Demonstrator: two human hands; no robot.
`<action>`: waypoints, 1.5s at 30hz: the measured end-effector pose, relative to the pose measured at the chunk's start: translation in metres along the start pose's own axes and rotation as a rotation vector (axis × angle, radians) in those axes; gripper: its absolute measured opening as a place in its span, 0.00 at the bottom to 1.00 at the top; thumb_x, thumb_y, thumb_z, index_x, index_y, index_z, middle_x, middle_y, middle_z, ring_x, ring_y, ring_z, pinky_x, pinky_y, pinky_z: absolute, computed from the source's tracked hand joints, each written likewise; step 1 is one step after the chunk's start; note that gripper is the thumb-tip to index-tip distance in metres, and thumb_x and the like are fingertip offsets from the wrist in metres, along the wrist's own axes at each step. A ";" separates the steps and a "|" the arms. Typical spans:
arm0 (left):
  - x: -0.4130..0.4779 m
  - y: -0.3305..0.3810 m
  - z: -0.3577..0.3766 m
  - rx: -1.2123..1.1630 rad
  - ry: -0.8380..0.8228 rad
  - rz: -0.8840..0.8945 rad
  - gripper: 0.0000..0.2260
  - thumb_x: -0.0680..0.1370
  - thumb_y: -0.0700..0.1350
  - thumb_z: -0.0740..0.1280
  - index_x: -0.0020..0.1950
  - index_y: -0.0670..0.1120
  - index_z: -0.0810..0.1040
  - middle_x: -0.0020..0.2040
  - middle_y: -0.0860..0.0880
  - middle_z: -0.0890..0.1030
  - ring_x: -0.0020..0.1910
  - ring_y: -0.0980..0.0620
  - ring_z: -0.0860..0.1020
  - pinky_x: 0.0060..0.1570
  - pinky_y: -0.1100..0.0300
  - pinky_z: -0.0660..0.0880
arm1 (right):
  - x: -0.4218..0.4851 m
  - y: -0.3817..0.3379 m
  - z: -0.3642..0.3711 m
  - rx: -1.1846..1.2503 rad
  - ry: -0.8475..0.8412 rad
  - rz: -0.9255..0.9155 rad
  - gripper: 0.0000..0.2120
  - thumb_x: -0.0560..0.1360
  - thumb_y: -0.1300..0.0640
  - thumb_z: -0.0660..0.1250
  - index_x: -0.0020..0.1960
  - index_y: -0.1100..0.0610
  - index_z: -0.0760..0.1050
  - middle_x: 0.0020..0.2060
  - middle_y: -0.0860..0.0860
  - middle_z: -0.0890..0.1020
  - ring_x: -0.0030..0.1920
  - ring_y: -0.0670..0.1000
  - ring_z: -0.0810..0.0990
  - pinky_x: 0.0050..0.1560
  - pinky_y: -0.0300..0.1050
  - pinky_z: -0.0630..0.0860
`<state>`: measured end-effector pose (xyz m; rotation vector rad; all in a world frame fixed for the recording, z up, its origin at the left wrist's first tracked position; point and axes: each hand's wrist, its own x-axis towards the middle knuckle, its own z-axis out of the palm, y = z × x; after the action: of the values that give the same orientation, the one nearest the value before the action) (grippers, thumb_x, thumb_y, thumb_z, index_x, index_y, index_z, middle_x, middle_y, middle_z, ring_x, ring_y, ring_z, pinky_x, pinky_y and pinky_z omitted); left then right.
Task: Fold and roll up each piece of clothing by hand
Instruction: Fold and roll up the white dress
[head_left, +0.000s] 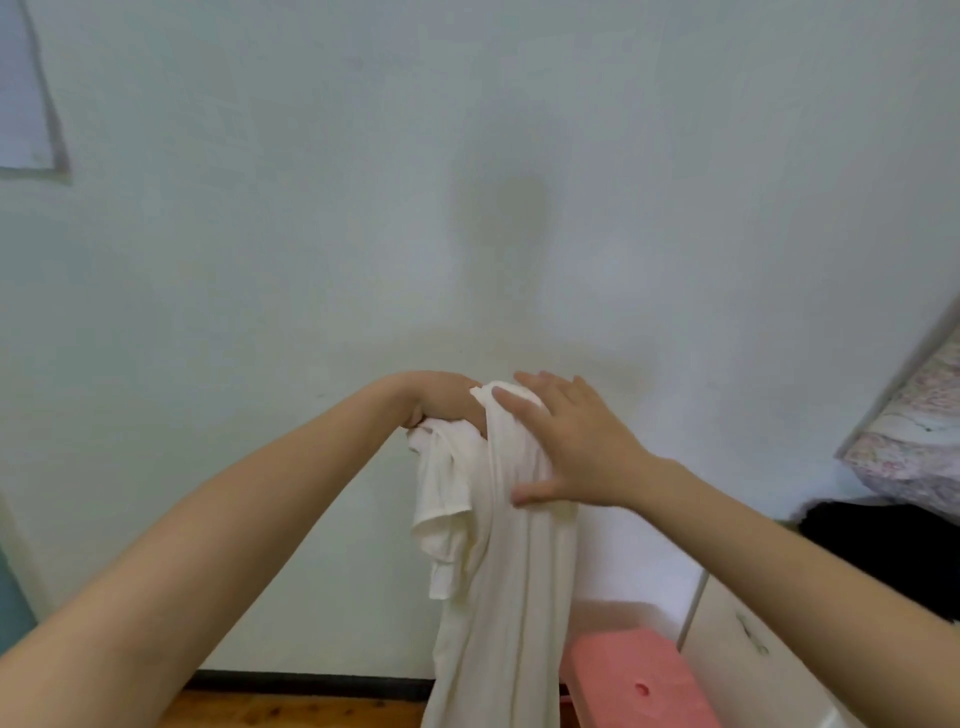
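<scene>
Garment check, mid-air: white garment hangs in front of the wall, resting on no surface, above the pink stool and wooden floor. Left hand is clamped on the bunched top edge, fingers curled over it. Right hand is unclenched, fingers straight and spread, palm pressed flat on the cloth just below the top. Long axis vertical: top at the hands, lower end running down out of frame. One short sleeve dangles on the left side. Step looks like a lengthwise fold made in the air before rolling. To do it well: hold the left grip fixed, draw the flat right hand downward to smooth creases and line up edges, and tuck the loose sleeve inside the fold first.
</scene>
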<state>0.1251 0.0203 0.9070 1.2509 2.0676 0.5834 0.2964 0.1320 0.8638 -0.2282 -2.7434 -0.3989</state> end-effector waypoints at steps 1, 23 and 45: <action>0.002 0.001 -0.001 -0.034 -0.052 -0.004 0.24 0.64 0.45 0.71 0.60 0.46 0.76 0.53 0.43 0.83 0.51 0.41 0.82 0.52 0.44 0.77 | -0.001 -0.005 0.008 -0.116 0.092 -0.019 0.55 0.58 0.29 0.71 0.76 0.47 0.50 0.73 0.59 0.65 0.72 0.63 0.65 0.70 0.66 0.58; -0.016 -0.006 0.070 1.095 0.645 0.324 0.61 0.57 0.69 0.74 0.76 0.54 0.38 0.75 0.43 0.56 0.71 0.40 0.61 0.65 0.42 0.62 | 0.038 0.015 -0.005 0.490 -0.192 0.319 0.22 0.62 0.54 0.76 0.53 0.54 0.73 0.45 0.50 0.80 0.46 0.53 0.79 0.43 0.46 0.75; -0.006 -0.010 0.040 0.478 0.464 0.096 0.11 0.69 0.54 0.68 0.48 0.53 0.72 0.43 0.54 0.79 0.42 0.50 0.78 0.39 0.56 0.73 | 0.012 -0.003 -0.020 0.339 -0.131 0.149 0.51 0.65 0.33 0.71 0.78 0.46 0.47 0.76 0.51 0.58 0.76 0.53 0.56 0.74 0.60 0.51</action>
<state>0.1493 0.0122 0.8744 1.6050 2.6541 0.4672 0.2909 0.1244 0.8855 -0.3767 -2.8400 0.1257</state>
